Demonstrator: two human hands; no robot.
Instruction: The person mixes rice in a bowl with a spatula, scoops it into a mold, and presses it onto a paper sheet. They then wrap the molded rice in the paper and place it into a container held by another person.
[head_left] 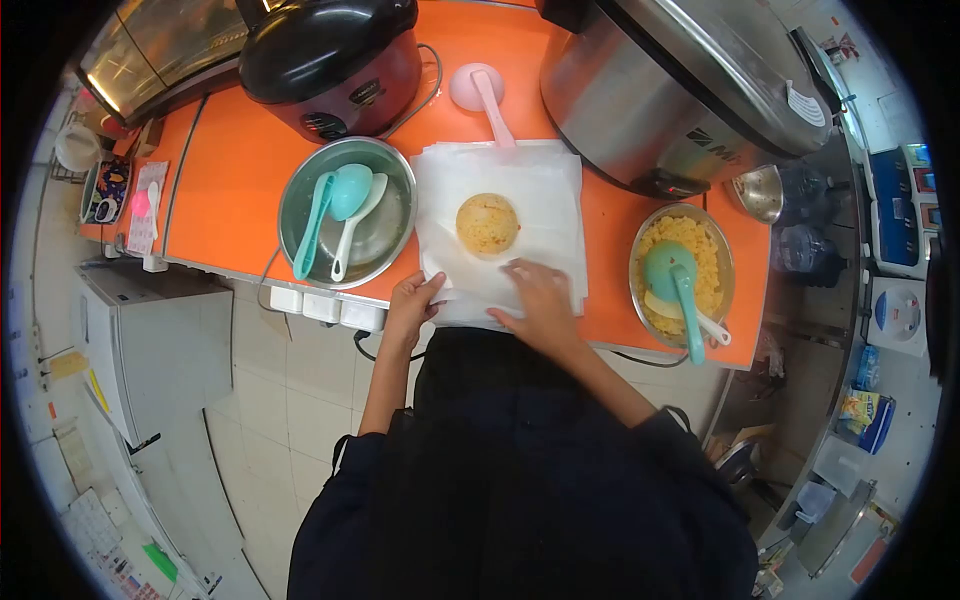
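A round mound of yellow rice (487, 224) sits on a stack of white paper sheets (550, 180) on the orange counter. My left hand (414, 302) pinches the near left corner of the paper, thumb and fingers together. Just below the rice, my right hand (541, 304) lies on the paper with its fingers spread. To the left, a metal bowl (385, 236) holds turquoise and white spoons. On the right, another bowl of yellow rice (708, 240) has a turquoise ladle (684, 290) and a white-handled spoon in it.
A black and dark red rice cooker (345, 75) stands at the back left, a large steel cooker (650, 110) at the back right. Between them lies a pink ladle (487, 100). Below the counter's left part is a white cabinet (170, 340).
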